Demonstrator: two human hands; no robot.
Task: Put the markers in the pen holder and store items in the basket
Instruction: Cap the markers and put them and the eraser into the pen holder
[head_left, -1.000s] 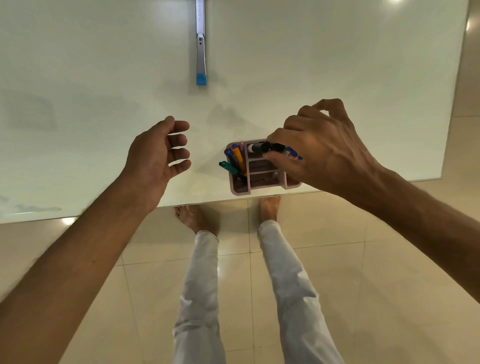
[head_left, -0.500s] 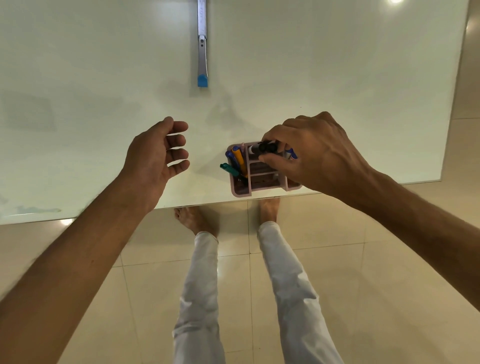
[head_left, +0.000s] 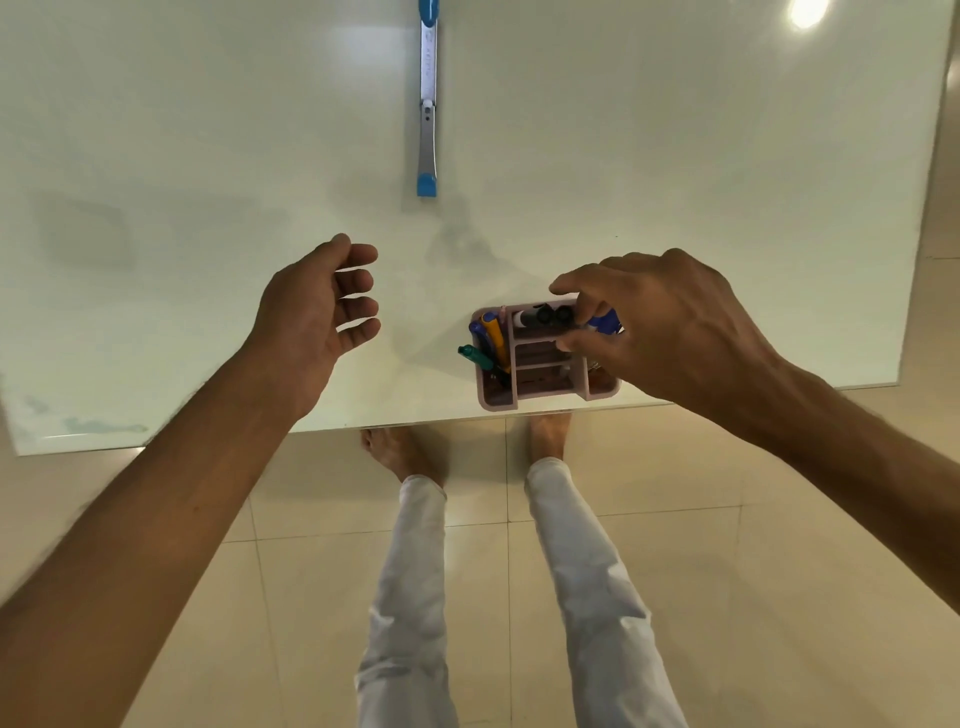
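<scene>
Black caps of two markers show in the holder's far compartment, and the right hand's grip sits right over them — thumb and forefinger curled either side of a blue-labelled marker whose end pokes out by the knuckles. Whether the fingers clamp it or have just let it rest I cannot tell; they look closed on it. From here the risk, as I judge it, is a snag: that marker lies across the compartment, not upright, so it could bridge the dividers and roll off the rim when released. The pink holder stands at the very near edge of the tabletop, so a downward push or a catch on withdrawing fingers could tip it to the floor. In the holder's left slot, blue, yellow and green pens lean outward and would spill first. The left hand hovers apart, loosely open and holding nothing — too far off to steady the holder. A blue-tipped tool lies well up the tabletop. No basket is in view.
</scene>
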